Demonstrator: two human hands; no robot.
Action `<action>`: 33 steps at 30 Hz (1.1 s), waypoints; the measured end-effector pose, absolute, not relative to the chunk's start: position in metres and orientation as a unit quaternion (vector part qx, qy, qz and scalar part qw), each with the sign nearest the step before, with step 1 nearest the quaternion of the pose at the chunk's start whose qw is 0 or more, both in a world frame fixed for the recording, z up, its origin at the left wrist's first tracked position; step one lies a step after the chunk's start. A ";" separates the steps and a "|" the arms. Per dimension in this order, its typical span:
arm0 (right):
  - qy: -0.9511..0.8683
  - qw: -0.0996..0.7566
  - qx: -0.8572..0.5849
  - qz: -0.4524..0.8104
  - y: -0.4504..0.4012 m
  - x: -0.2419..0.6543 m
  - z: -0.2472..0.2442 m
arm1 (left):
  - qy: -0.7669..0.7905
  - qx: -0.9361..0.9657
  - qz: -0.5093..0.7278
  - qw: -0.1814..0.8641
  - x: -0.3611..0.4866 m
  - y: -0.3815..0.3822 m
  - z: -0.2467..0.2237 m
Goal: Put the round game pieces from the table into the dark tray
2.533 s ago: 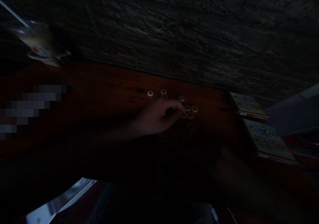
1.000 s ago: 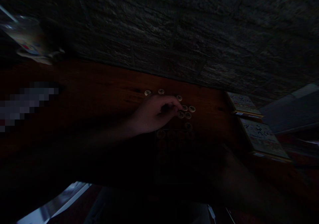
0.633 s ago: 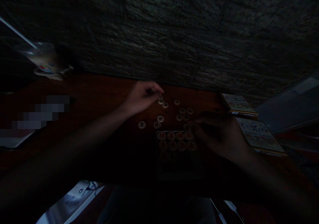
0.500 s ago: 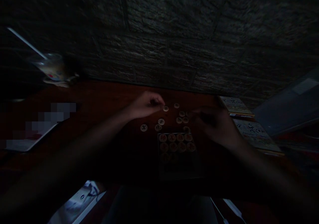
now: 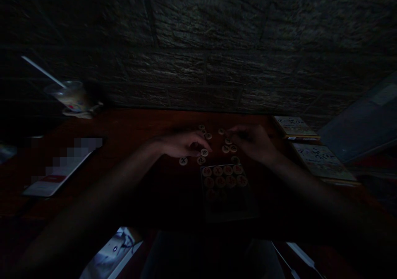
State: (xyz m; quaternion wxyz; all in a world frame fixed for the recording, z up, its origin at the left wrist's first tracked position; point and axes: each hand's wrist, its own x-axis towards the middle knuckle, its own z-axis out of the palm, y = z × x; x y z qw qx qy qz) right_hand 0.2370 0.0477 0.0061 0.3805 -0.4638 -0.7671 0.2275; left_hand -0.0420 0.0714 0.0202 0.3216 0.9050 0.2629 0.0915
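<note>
As the left hand (image 5: 182,144) curls at one disc (image 5: 204,152), the right hand (image 5: 256,141) at another (image 5: 221,131), whether either pinches cannot be told | both discs: between tray (image 5: 229,208) and counter's (image 5: 139,124) far edge | probably light, rigid; grasp rims

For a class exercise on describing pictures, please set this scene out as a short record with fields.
Left hand: beside a black-marked disc; grip unclear
Right hand: fingertips at another black-marked disc; grip unclear
Tray: red-marked discs in rows
Surface: wooden table
Far left: cup with straw, near the wall
Right side: two flat boxes
Lighting: very dim
</note>
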 end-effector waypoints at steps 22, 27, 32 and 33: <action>-0.771 0.385 -0.399 0.314 0.027 0.239 0.001 | 0.375 0.577 0.413 0.596 0.004 0.034 0.012; -0.752 0.397 -0.384 0.359 0.020 0.234 0.000 | 0.352 0.547 0.413 0.637 0.014 0.019 0.011; -0.731 0.437 -0.372 0.368 0.017 0.231 -0.001 | 0.343 0.565 0.406 0.631 0.015 0.016 0.010; -0.727 0.444 -0.371 0.369 0.017 0.231 -0.001 | 0.342 0.564 0.407 0.632 0.015 0.016 0.010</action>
